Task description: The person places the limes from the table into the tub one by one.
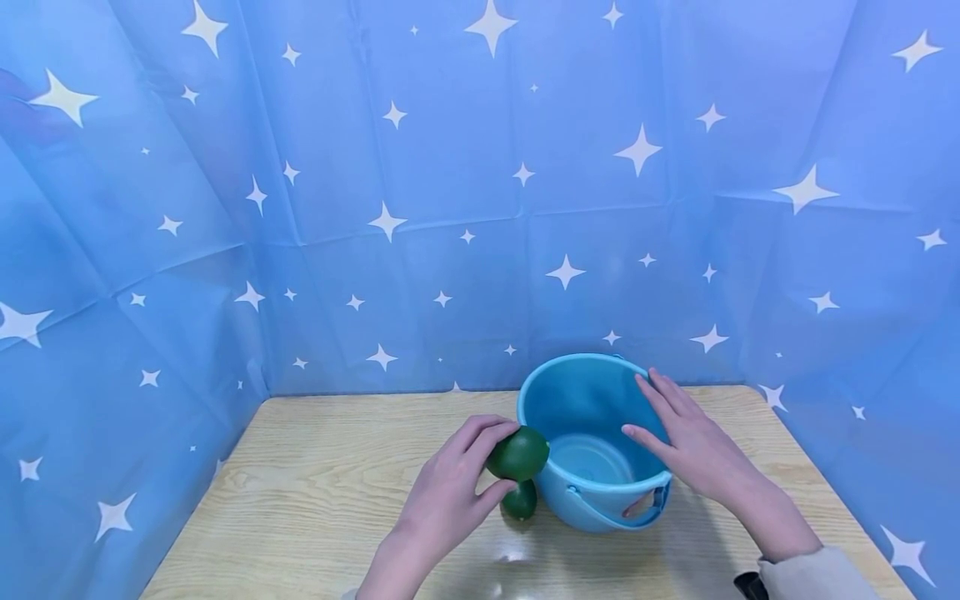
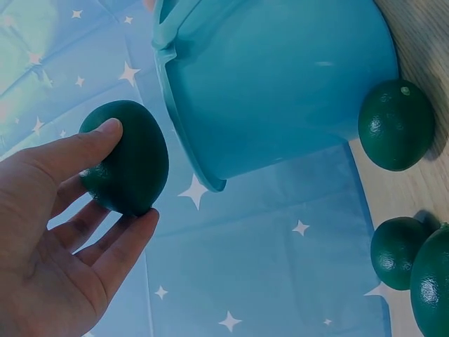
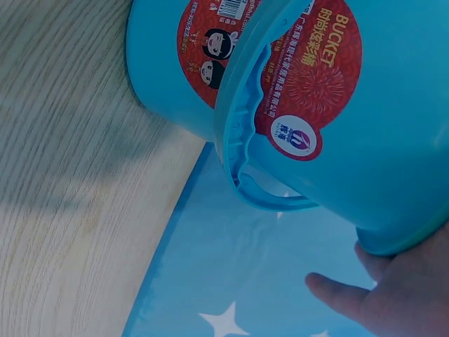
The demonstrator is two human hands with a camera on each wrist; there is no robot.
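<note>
My left hand (image 1: 450,487) holds a dark green, glossy oval fruit (image 1: 519,454) between thumb and fingertips, close by the left rim of a light blue plastic bucket (image 1: 600,510). In the left wrist view the held fruit (image 2: 137,158) hangs clear of the bucket wall (image 2: 280,91). The bucket stands upright on the table, its mouth facing me and its inner floor bare where it shows. My right hand (image 1: 701,446) rests at the bucket's right rim with fingers extended, the thumb apart over the mouth. Under the held fruit, another green fruit (image 1: 520,502) lies beside the bucket.
Several similar fruits lie on the table in the left wrist view, one (image 2: 397,125) against the bucket's base. The bucket's handle (image 1: 611,518) hangs down on the near side. A red label (image 3: 316,77) is on its wall. A blue star-printed cloth (image 1: 450,167) surrounds the wooden table (image 1: 322,492).
</note>
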